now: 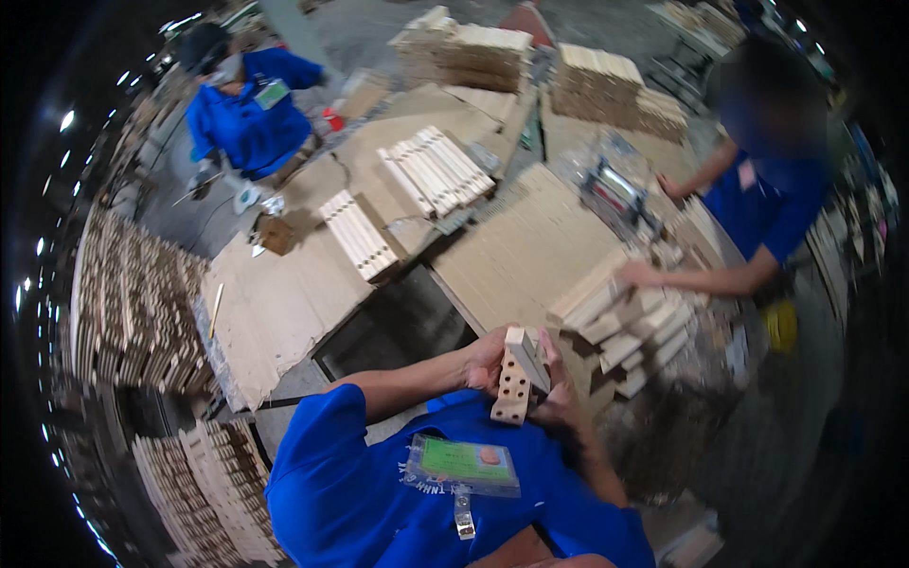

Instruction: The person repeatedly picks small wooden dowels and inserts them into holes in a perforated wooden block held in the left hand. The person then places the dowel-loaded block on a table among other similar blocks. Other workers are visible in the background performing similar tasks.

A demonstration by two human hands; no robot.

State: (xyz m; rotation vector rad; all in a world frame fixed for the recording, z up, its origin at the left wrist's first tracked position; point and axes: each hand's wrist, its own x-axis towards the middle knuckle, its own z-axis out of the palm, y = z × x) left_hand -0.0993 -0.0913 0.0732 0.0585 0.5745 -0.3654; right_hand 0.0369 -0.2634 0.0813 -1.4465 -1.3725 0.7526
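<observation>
Close to my chest, both hands hold a small bundle of pale wooden bars [512, 390], their drilled ends facing me with rows of dark holes. My left hand [486, 361] is closed around the bundle's left side. On the other side my right hand [561, 396] grips it, fingers up along the bars and partly in shadow. Just beyond my right hand, a loose heap of similar wooden bars [653, 331] lies at the table's near right. The far ends of the held bars are foreshortened, so their length is hard to tell.
Two rows of bars [358, 235] [437, 170] lie on the left board-topped table [284, 303]. A co-worker's hand [642, 275] touches the heap at right; another person [251, 114] stands far left. Tall wood stacks [133, 293] rise at left. A gap separates the tables.
</observation>
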